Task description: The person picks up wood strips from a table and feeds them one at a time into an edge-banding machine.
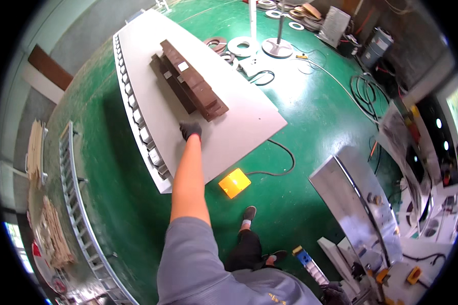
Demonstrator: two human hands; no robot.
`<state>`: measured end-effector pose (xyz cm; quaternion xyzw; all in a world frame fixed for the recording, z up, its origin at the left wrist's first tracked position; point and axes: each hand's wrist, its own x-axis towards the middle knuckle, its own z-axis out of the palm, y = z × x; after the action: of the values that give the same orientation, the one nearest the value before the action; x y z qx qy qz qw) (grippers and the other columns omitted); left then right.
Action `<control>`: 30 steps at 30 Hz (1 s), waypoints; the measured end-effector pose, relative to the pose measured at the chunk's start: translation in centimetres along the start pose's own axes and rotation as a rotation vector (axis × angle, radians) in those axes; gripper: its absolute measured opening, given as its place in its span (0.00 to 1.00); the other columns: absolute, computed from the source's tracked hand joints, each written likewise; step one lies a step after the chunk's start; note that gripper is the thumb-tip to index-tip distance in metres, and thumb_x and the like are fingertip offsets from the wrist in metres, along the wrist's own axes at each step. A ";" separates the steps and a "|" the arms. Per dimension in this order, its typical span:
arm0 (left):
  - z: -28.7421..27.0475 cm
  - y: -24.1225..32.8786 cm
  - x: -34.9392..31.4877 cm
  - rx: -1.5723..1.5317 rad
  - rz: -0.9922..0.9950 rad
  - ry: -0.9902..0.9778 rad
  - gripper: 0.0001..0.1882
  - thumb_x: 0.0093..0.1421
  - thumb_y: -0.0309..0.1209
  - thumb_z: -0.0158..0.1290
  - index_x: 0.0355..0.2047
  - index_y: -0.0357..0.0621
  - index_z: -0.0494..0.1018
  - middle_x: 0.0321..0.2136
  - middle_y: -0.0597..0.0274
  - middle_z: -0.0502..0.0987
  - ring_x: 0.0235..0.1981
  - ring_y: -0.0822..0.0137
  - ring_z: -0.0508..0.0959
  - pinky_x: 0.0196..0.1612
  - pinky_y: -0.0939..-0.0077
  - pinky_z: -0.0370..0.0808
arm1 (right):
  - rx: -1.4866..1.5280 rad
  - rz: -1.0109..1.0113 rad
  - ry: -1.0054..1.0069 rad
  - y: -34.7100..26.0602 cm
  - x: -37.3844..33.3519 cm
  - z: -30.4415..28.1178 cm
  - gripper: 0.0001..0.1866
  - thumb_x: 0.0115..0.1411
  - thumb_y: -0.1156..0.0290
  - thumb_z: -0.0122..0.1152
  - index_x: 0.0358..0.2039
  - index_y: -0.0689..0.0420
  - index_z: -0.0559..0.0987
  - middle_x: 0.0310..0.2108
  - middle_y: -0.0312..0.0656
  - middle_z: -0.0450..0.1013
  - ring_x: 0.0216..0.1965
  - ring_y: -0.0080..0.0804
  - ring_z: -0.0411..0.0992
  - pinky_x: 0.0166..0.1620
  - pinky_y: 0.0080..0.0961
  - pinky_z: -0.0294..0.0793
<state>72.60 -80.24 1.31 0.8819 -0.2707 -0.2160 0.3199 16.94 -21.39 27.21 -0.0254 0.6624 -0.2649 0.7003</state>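
Observation:
My left arm reaches forward over a long light-grey table (244, 127). The dark-gloved left hand (190, 130) is low over the tabletop, just short of the near end of two long brown metal parts. Its fingers look bent, but they are too small and dark to tell whether they hold anything. The larger brown channel-shaped part (196, 81) lies slantwise on the table, with a pale square label on it. A narrower brown part (174, 84) lies along its left side. My right hand does not show clearly anywhere.
A yellow box (234, 183) with a black cable sits on the green floor by the table's near end. White blocks (145, 134) line the table's left edge. A ladder (79, 208) lies left. Shiny sheet metal (353, 203) stands right. Rings (240, 47) and a round-based stand (278, 48) are beyond.

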 end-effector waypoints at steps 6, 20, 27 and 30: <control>3.2 3.3 9.3 0.270 0.336 0.208 0.42 0.52 0.41 0.62 0.64 0.44 0.57 0.51 0.40 0.75 0.53 0.44 0.75 0.57 0.53 0.72 | -0.091 0.080 0.016 -7.9 1.6 7.4 0.13 0.67 0.69 0.50 0.48 0.59 0.76 0.25 0.37 0.73 0.26 0.23 0.70 0.29 0.21 0.69; 3.9 4.7 7.1 0.130 0.156 0.074 0.18 0.66 0.38 0.46 0.50 0.41 0.71 0.47 0.42 0.79 0.48 0.42 0.79 0.51 0.51 0.75 | -0.129 -0.020 0.000 -4.7 8.6 6.3 0.12 0.67 0.69 0.51 0.47 0.57 0.77 0.23 0.37 0.73 0.23 0.24 0.69 0.27 0.21 0.68; 2.0 -11.1 1.5 -0.474 -0.073 -0.533 0.15 0.54 0.41 0.62 0.27 0.41 0.76 0.22 0.58 0.80 0.22 0.60 0.80 0.23 0.57 0.73 | -0.195 -0.056 -0.151 -3.1 12.6 5.0 0.10 0.64 0.69 0.56 0.44 0.56 0.79 0.26 0.34 0.72 0.28 0.20 0.70 0.30 0.18 0.68; -1.0 -20.8 -12.6 -1.389 -0.409 -0.697 0.07 0.60 0.30 0.58 0.31 0.42 0.71 0.24 0.62 0.73 0.25 0.66 0.74 0.28 0.71 0.74 | -0.469 -0.150 -0.190 -7.1 12.5 10.3 0.22 0.64 0.62 0.56 0.55 0.59 0.73 0.32 0.41 0.75 0.30 0.33 0.74 0.32 0.33 0.73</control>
<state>70.63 -58.55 -9.48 0.3952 0.0079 -0.6523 0.6467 24.00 -35.76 19.76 -0.2606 0.6332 -0.1518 0.7128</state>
